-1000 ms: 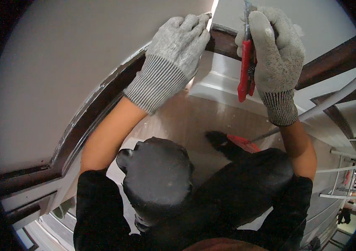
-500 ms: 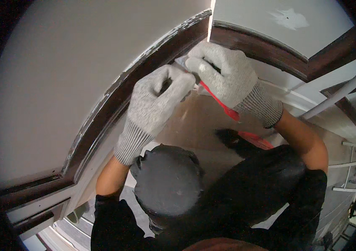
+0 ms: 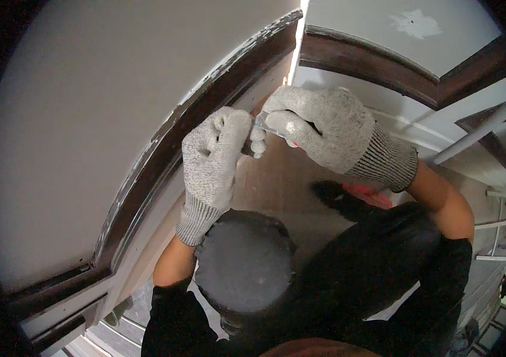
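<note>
A: Where do the two hands sit?

B: Both are raised in front of the dark wooden baseboard that runs along the pale wall. The left hand, in a grey knit glove, is curled into a fist, and its fingertips pinch something small and dark where the hands come together. The right hand, gloved the same way, is wrapped around a utility knife.

A: How much of the knife shows?

B: Very little. A grey metal end pokes out between the right thumb and fingers, and a sliver of red body shows below the palm. The rest is covered by the glove.

A: So the grip is firm?

B: The right hand is clamped around the knife's body. The left hand's fingers are together, right at the knife's tip; whether they hold the blade or a separate piece cannot be told.

A: What lies around them?

B: Below the hands is a brown wooden floor, with the person's dark shoe and a red object beside it. A black knee pad fills the lower middle, and a white pipe slants across at the right.
</note>
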`<state>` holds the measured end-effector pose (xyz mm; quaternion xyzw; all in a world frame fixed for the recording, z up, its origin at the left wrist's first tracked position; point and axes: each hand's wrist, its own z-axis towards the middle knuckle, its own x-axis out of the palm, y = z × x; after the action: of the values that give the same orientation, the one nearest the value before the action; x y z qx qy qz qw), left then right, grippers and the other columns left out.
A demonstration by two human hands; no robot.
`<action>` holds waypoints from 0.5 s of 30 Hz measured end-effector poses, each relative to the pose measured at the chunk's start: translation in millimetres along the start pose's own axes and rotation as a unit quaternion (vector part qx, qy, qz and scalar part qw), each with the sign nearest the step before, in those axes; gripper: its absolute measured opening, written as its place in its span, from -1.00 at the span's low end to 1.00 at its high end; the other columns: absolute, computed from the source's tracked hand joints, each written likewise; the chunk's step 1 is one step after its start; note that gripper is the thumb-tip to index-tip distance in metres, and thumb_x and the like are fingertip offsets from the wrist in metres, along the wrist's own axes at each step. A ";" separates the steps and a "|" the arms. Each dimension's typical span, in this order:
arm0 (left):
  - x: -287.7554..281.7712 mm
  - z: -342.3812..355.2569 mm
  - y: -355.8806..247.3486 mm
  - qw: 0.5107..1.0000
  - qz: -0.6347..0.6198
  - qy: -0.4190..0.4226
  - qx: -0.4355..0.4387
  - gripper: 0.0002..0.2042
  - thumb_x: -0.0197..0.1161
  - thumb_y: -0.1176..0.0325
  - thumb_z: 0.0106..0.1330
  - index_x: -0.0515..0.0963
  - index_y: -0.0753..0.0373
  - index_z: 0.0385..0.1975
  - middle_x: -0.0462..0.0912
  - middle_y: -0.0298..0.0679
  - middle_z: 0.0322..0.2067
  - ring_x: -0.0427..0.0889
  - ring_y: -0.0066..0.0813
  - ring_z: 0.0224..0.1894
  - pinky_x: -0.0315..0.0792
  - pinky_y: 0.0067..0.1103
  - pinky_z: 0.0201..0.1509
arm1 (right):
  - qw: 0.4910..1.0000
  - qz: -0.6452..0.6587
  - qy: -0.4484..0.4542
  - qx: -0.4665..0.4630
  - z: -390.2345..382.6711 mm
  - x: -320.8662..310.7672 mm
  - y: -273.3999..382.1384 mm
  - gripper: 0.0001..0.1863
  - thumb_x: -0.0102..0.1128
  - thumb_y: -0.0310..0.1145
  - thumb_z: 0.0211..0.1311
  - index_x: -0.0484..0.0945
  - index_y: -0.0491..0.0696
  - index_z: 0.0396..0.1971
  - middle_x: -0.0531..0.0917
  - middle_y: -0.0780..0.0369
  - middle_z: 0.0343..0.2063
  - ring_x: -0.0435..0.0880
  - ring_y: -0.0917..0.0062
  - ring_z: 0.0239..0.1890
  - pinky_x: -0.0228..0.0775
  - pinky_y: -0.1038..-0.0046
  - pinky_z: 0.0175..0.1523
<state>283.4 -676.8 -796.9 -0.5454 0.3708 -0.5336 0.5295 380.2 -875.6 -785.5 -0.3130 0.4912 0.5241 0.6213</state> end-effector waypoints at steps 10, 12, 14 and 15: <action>-4.3 6.5 1.0 0.996 0.064 -0.067 0.007 -0.78 0.22 0.40 0.51 0.61 0.39 -0.39 0.64 -0.31 -0.44 0.55 -0.67 -0.41 0.45 -0.65 -0.29 | 0.934 0.315 0.009 0.169 8.2 -0.5 11.0 -0.78 0.14 -0.31 0.39 0.53 -0.16 -0.16 0.61 0.18 -0.34 0.68 0.43 -0.34 0.55 0.36 -0.25; -11.9 4.4 1.4 0.992 0.091 -0.074 0.036 -0.79 0.22 0.40 0.51 0.62 0.39 -0.37 0.64 -0.30 -0.44 0.55 -0.66 -0.41 0.45 -0.64 -0.30 | 0.876 0.407 0.024 0.258 13.8 2.9 15.4 -0.75 0.08 -0.27 0.46 0.52 -0.18 -0.19 0.59 0.20 -0.44 0.64 0.53 -0.39 0.51 0.40 -0.28; -14.0 5.4 7.1 0.995 0.041 -0.081 0.052 -0.76 0.19 0.36 0.53 0.61 0.40 -0.35 0.64 -0.25 -0.44 0.55 -0.63 -0.42 0.44 -0.63 -0.29 | 0.906 0.350 -0.043 0.236 22.6 11.2 15.2 -0.71 0.01 -0.24 0.50 0.52 -0.19 -0.22 0.55 0.22 -0.52 0.59 0.62 -0.45 0.46 0.45 -0.31; -17.0 6.2 8.7 0.996 0.054 -0.054 0.052 -0.70 0.13 0.29 0.57 0.62 0.40 -0.34 0.65 -0.24 -0.43 0.56 -0.59 -0.41 0.45 -0.60 -0.26 | 0.887 0.372 -0.083 0.259 27.2 15.9 13.3 -0.69 0.04 -0.19 0.49 0.54 -0.17 -0.21 0.57 0.24 -0.54 0.59 0.61 -0.47 0.47 0.46 -0.33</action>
<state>288.1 -660.6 -807.8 -0.5242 0.3429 -0.4925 0.6042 374.7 -842.2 -789.9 0.1099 0.6366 0.5949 0.4783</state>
